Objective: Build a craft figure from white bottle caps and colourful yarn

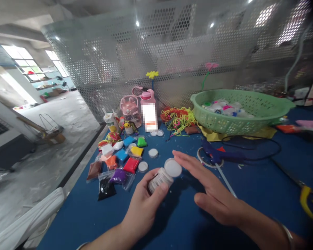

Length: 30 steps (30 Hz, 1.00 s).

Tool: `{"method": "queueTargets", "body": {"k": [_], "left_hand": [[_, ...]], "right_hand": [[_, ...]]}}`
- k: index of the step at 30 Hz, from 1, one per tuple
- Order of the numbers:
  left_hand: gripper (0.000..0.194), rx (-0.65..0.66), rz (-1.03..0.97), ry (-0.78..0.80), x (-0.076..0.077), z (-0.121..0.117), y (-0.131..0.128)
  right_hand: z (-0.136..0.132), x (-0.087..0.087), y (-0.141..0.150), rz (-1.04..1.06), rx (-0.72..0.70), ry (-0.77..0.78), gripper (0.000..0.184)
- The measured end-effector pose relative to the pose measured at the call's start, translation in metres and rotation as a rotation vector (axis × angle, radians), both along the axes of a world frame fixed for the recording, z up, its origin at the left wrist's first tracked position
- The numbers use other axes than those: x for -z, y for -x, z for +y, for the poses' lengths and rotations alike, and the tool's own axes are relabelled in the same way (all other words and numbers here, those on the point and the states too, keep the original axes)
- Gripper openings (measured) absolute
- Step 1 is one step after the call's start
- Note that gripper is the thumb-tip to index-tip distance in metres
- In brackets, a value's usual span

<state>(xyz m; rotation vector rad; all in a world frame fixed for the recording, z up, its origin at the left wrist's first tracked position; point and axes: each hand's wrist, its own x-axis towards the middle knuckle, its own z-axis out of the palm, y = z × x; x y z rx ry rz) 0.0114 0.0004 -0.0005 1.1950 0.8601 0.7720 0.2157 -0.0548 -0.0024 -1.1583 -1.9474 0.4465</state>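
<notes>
My left hand [143,205] is closed around a small clear jar [160,178] with a white lid [173,167], held tilted above the blue tabletop [94,218]. My right hand [211,187] is flat with its fingers stretched out, fingertips touching the lid's right edge. It holds nothing. Left of the jar lie several small bags of coloured clay [120,163] in red, purple, black, blue, yellow and green. Loose white lids [153,152] lie just beyond the jar.
A green plastic basket [263,114] with small jars stands at the back right. A blue glue gun [219,154] with black cable lies beside my right hand. Pink bottles [148,111], a milk carton [111,121] and tangled yarn [177,118] stand before a perforated metal screen [172,52]. Yellow-handled scissors [309,198] lie at the right edge.
</notes>
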Motion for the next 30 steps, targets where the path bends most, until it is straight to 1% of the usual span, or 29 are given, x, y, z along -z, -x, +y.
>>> {"method": "queueTargets", "body": {"k": [3,8,11,14,19,24,25,27,30], "left_hand": [[0.048,0.005,-0.029,0.018,-0.0001,0.0018,-0.0007],[0.047,0.02,-0.07,0.018,0.0011,0.0038,0.0038],[0.046,0.083,-0.039,0.036,0.0024,0.0041,0.0073],[0.048,0.098,-0.034,0.033,0.0021,0.0041,0.0075],[0.038,0.14,-0.084,0.063,0.0024,0.0054,0.0059],[0.051,0.173,-0.123,0.016,0.0031,0.0049,0.0057],[0.054,0.173,-0.113,0.007,0.0025,0.0044,0.0051],[0.056,0.155,-0.097,-0.003,0.0008,0.0034,0.0036],[0.05,0.098,-0.11,-0.004,-0.0009,0.0033,0.0027]], "right_hand": [[0.0013,0.0023,-0.001,0.003,0.0,0.003,0.067],[0.0025,0.0038,-0.0042,-0.023,0.116,0.004,0.072],[0.0045,0.0027,-0.0065,-0.001,0.108,0.004,0.064],[0.0074,0.0009,-0.0069,0.057,0.074,0.022,0.057],[0.0089,-0.0015,-0.0042,0.131,0.108,0.005,0.046],[0.0063,-0.0035,-0.0018,0.19,0.122,0.054,0.039],[0.0057,-0.0034,-0.0015,0.213,0.121,0.079,0.039],[0.0046,-0.0026,-0.0011,0.301,0.105,0.137,0.046],[0.0036,-0.0005,-0.0016,0.398,0.069,0.192,0.058]]}}
